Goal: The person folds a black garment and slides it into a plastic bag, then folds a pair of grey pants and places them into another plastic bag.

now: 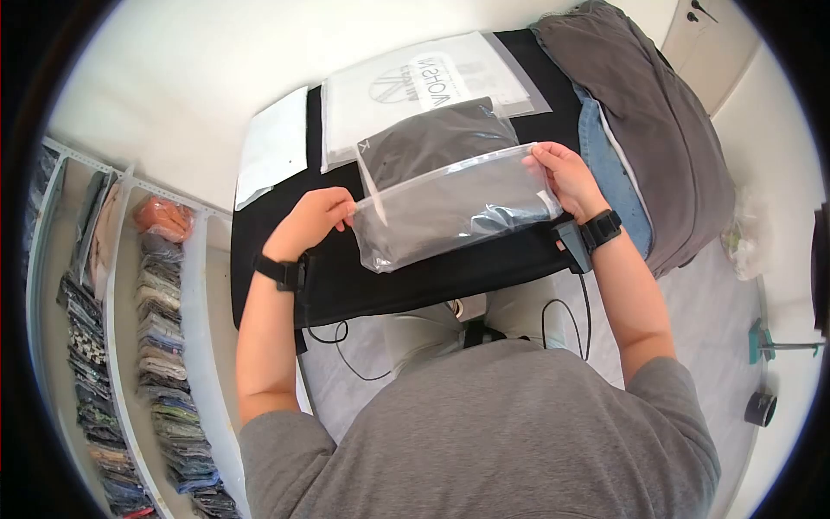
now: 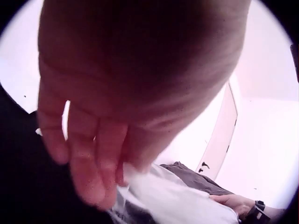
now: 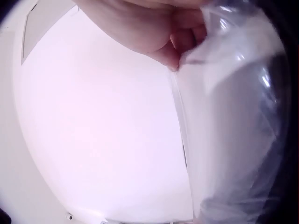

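Note:
A clear plastic bag (image 1: 458, 216) is stretched between both hands over the black table cover. My left hand (image 1: 313, 222) pinches its left corner between thumb and fingers. At the opposite upper corner, my right hand (image 1: 566, 180) grips the edge with thumb and fingertips. A dark grey folded cloth (image 1: 441, 143) with a small white mark lies just beyond the stretched edge, with shiny clear film over part of it. The right wrist view shows the taut film (image 3: 224, 116) running down from the thumb. In the left wrist view the palm hides most of the grip.
Behind lie large printed clear bags (image 1: 406, 78) and a white packet (image 1: 275, 143). A pile of grey and denim garments (image 1: 640, 130) covers the right end of the black table (image 1: 285, 294). Shelves with stacked, bagged clothes (image 1: 164, 346) stand at left. Cables (image 1: 586, 320) hang from the wrists.

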Demonstrator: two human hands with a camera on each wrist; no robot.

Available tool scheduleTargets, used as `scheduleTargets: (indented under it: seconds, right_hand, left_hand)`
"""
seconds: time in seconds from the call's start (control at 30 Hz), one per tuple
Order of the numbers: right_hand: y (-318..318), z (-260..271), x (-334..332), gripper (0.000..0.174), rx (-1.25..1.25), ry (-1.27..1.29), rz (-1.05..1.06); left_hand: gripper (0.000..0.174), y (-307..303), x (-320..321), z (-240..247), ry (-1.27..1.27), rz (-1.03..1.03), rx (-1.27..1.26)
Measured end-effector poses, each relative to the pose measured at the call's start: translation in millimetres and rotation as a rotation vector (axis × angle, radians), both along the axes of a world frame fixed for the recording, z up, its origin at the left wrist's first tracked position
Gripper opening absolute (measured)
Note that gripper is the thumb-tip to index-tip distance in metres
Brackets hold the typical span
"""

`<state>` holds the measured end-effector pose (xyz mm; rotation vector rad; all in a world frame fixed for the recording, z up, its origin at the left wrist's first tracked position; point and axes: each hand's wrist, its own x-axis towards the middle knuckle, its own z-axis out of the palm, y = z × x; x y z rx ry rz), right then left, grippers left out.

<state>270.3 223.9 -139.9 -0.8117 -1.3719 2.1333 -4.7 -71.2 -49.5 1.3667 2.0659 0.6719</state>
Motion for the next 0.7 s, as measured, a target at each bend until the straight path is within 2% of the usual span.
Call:
scheduleTargets:
  seconds: [0.03,0.07,0.13,0.2,0.33,0.43,0.57,0.63,0.7]
  right_hand:
    - [-2.3,6.0,4.4,0.02,0.012,0.002,0.008]
    - [-2.9,10.9,11.2,0.025,0.025,0.002,0.009]
    - [-5.3,14.9,34.2,0.029,0.09,-0.044,-0.023]
    - [-14.4,11.2,60.0,0.035,0.212,-0.107,-0.076]
    - [-49.8,3.5,83.6,0.034,0.418,-0.112,-0.106]
    - [-65.9,-4.8,78.0,0.026,0.462,-0.129,-0.158]
    - [-70.9,-10.8,69.1,0.018,0.539,-0.078,-0.253]
    - [-77.9,-7.7,63.9,0.017,0.549,-0.019,-0.312]
    - [-76.8,-8.3,63.3,0.016,0.557,0.034,-0.371]
  left_hand:
    - [0.019,-1.9,4.4,-9.1,0.014,0.077,0.103]
    - [0.019,-6.0,10.8,-15.9,0.001,0.058,0.109]
    - [0.024,-20.1,25.4,-29.3,-0.249,0.48,0.34]
    - [0.03,-36.6,42.2,-37.0,-0.375,0.588,0.377]
    - [0.029,-49.6,66.8,-71.8,-0.493,0.59,0.445]
    - [0.025,-44.4,84.2,-82.5,-0.524,0.549,0.509]
    - [0.023,-34.3,94.4,-89.7,-0.357,0.489,0.59]
    - [0.024,-28.8,102.9,-89.3,-0.445,0.571,0.717]
    - [0.025,-27.7,100.5,-87.2,-0.401,0.624,0.731]
